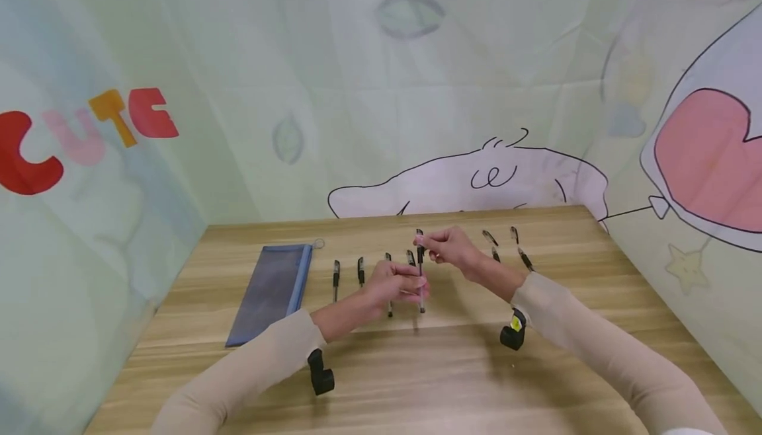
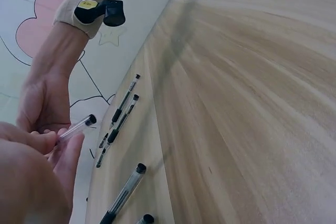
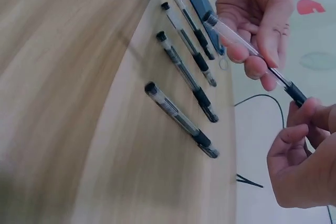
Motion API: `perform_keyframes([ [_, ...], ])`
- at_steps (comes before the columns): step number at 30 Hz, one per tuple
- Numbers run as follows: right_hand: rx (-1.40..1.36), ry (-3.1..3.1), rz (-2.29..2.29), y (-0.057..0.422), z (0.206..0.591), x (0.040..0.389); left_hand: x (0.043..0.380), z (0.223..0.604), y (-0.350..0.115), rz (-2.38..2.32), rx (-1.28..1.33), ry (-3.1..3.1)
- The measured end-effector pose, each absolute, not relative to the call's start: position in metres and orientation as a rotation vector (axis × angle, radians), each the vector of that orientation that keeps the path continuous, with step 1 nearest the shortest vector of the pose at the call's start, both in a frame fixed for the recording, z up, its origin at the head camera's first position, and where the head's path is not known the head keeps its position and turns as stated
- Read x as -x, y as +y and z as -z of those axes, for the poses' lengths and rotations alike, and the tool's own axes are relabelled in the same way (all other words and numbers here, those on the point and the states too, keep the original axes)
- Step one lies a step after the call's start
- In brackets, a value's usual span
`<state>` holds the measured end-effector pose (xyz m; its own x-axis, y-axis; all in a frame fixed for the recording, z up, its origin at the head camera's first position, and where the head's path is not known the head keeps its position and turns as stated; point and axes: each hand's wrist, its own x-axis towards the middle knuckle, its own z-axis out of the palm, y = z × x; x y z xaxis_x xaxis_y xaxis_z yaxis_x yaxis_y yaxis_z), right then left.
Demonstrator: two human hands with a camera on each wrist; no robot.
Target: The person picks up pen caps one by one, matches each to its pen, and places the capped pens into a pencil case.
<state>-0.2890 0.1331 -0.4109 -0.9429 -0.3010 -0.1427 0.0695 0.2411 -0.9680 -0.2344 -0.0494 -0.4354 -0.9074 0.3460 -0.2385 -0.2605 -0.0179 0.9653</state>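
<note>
Head view: we count 2 uncapped pens (image 1: 526, 260), 4 capped pens (image 1: 336, 274) untouched; fingers of left hand (image 1: 389, 284) and right hand (image 1: 456, 248) both hold 1 more pen (image 1: 421, 255).

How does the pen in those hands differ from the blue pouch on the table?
The pen, gripped by the left hand and right hand, is held above the table; the pouch lies flat on it. The pen is slim, clear and black; the pouch is wide and blue. Both are longer than they are wide.
</note>
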Motion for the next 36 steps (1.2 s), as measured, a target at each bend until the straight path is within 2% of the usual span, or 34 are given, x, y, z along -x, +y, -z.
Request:
perform_keyframes([
  [7,0.227,2.265,1.746,0.130,0.407,0.286,0.236,0.437,-0.048,-2.045,-0.099,1.854],
  [18,0.260,2.191,1.644,0.146,0.421,0.297,0.240,0.452,-0.043,-2.033,-0.073,1.824],
  [36,0.197,2.185,1.648,0.148,0.417,0.301,0.236,0.445,-0.045,-2.047,-0.003,1.848],
])
